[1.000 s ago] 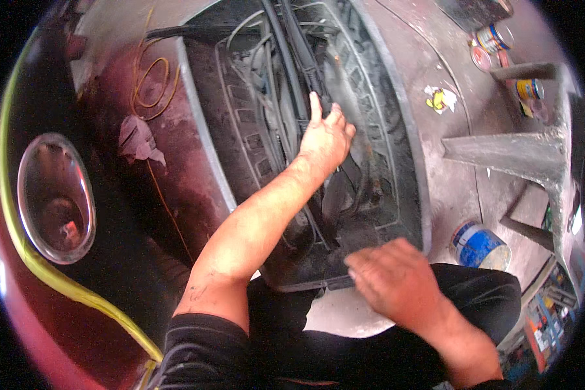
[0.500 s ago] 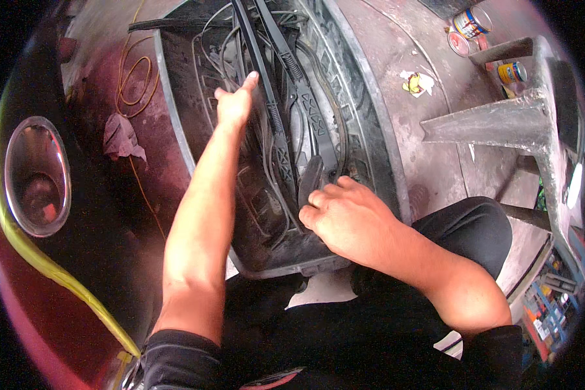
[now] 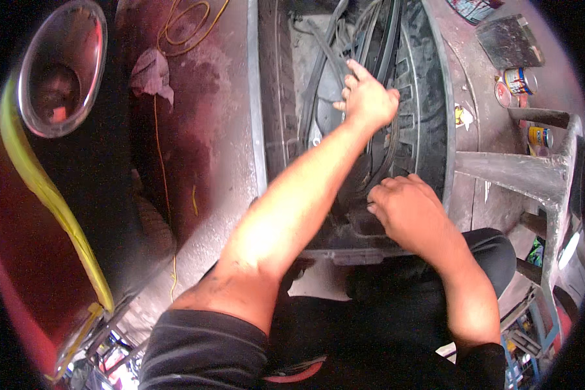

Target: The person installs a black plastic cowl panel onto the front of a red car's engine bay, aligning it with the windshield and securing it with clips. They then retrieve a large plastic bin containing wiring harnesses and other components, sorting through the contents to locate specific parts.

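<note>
A black plastic bin with a worn grey rim stands in front of me, holding long black strips and dark hoses or cables. My left hand reaches over the middle of these, fingers apart and thumb out to the right. The strips and a flat dark bar run beneath or beside its fingers. Low at the bin's near right, my right hand has its fingers curled together, palm down. Whatever is between them is hidden by the hand and the dark bin interior.
On the left is a dark red panel with a yellow taped edge and an oval chrome-rimmed opening. A rag and orange cord lie on the floor. To the right are a grey plastic chair and paint cans.
The view has swung, so the bin sits further right and straighter. My left hand has moved right across the strips and its fingers have spread. The right hand has shifted toward the bin's right side.
</note>
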The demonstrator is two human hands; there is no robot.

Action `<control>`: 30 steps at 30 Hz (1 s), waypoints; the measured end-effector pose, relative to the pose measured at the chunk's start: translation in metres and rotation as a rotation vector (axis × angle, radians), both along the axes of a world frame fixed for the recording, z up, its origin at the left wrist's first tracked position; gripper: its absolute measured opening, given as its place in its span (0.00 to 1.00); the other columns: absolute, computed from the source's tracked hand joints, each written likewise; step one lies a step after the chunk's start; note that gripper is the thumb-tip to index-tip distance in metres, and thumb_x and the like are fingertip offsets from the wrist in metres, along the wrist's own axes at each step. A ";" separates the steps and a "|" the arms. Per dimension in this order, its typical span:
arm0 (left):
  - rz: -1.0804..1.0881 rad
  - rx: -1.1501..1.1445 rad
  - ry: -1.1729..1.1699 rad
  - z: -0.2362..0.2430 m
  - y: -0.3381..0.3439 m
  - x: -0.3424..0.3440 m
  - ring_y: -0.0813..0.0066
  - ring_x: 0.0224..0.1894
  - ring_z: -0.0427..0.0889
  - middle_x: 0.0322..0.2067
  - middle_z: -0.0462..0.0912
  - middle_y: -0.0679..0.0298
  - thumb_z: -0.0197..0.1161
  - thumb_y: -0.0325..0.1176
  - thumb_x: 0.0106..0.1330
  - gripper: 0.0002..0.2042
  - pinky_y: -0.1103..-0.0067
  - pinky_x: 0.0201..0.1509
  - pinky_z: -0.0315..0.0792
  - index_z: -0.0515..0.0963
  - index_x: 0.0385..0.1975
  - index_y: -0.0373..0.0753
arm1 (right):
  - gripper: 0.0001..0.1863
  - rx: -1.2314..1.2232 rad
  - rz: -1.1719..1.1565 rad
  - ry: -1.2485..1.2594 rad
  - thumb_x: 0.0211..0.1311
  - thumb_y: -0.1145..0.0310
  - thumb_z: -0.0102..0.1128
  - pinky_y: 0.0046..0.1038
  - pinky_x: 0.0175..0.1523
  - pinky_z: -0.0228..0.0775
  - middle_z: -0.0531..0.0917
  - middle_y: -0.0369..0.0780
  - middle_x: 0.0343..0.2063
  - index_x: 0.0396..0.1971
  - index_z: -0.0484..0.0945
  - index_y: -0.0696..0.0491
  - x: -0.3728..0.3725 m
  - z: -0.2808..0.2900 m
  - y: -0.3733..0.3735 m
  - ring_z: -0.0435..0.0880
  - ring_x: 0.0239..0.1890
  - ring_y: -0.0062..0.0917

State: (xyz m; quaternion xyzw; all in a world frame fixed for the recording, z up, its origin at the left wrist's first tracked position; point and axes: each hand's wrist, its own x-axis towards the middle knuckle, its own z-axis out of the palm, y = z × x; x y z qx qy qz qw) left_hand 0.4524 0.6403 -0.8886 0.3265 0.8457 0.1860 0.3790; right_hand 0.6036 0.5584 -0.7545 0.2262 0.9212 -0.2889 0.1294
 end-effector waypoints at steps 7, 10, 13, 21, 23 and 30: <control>-0.798 -0.228 0.271 0.011 0.013 -0.163 0.50 0.57 0.84 0.56 0.83 0.47 0.53 0.39 0.73 0.20 0.63 0.64 0.78 0.77 0.64 0.51 | 0.04 -0.044 0.043 -0.158 0.59 0.72 0.64 0.45 0.50 0.75 0.86 0.49 0.34 0.31 0.83 0.56 0.019 -0.014 0.003 0.86 0.40 0.46; -1.032 -0.441 0.365 0.042 -0.005 -0.126 0.48 0.59 0.82 0.56 0.83 0.49 0.50 0.37 0.75 0.21 0.61 0.65 0.77 0.77 0.65 0.53 | 0.06 -0.002 -0.042 -0.105 0.60 0.75 0.61 0.45 0.50 0.75 0.85 0.51 0.35 0.35 0.84 0.58 0.028 -0.011 0.020 0.85 0.42 0.49; -1.351 -0.504 0.446 0.005 -0.033 -0.098 0.47 0.63 0.78 0.59 0.81 0.49 0.49 0.40 0.74 0.19 0.60 0.67 0.73 0.80 0.60 0.49 | 0.07 0.084 -0.215 0.023 0.62 0.75 0.60 0.47 0.50 0.74 0.84 0.52 0.36 0.38 0.83 0.60 0.029 -0.002 0.036 0.83 0.42 0.52; 0.037 -0.325 0.182 0.003 -0.086 -0.002 0.44 0.69 0.64 0.64 0.65 0.43 0.71 0.41 0.55 0.43 0.54 0.68 0.67 0.57 0.72 0.49 | 0.07 0.062 -0.246 -0.003 0.64 0.70 0.59 0.51 0.49 0.75 0.84 0.54 0.36 0.33 0.81 0.59 0.022 0.011 0.031 0.83 0.42 0.54; 0.025 -0.210 0.246 0.004 -0.092 0.000 0.44 0.66 0.65 0.61 0.67 0.46 0.72 0.36 0.54 0.37 0.52 0.64 0.69 0.63 0.65 0.47 | 0.07 0.061 -0.243 0.008 0.64 0.70 0.59 0.51 0.49 0.74 0.83 0.54 0.36 0.33 0.81 0.59 0.017 0.012 0.031 0.83 0.42 0.54; -0.136 0.058 0.201 0.019 -0.098 0.033 0.43 0.62 0.68 0.54 0.69 0.46 0.73 0.37 0.53 0.33 0.46 0.59 0.70 0.69 0.60 0.41 | 0.08 0.078 -0.212 0.074 0.66 0.69 0.60 0.50 0.49 0.74 0.83 0.53 0.36 0.36 0.82 0.59 0.006 0.008 0.029 0.83 0.42 0.54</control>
